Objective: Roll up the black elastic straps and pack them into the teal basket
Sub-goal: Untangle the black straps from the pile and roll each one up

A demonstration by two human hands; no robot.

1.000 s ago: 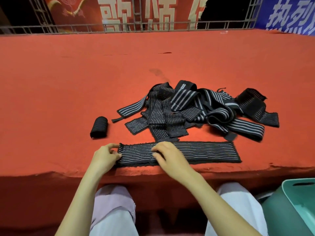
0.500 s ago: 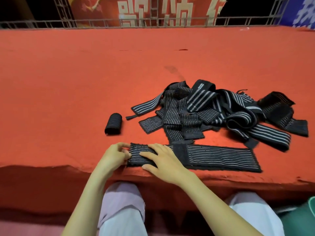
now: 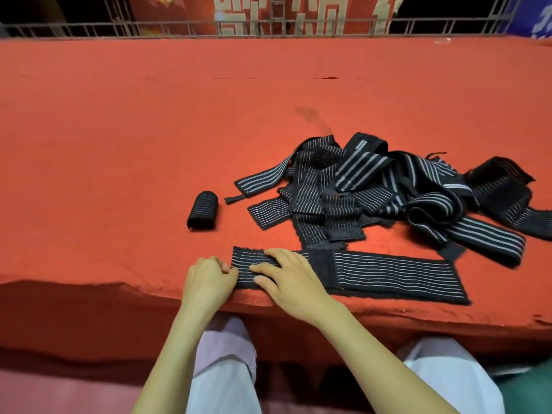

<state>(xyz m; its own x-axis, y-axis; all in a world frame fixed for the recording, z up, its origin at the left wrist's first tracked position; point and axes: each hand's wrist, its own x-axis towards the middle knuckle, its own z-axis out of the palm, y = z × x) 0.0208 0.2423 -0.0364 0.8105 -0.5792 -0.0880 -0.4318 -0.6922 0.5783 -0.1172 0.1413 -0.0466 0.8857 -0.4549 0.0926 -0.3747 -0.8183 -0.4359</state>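
Head view: flat black white-striped elastic strap (image 3: 388,274) at 6 o'clock on red cloth surface (image 3: 119,144). L hand (image 3: 207,279) pinches its left end; R hand (image 3: 294,282) spread, pressing it. Rolled black strap (image 3: 203,210) at 11.

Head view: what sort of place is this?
Probably a makeshift work spot at an event site: a red felt-covered table, a metal railing behind it, and a red banner with big characters beyond.
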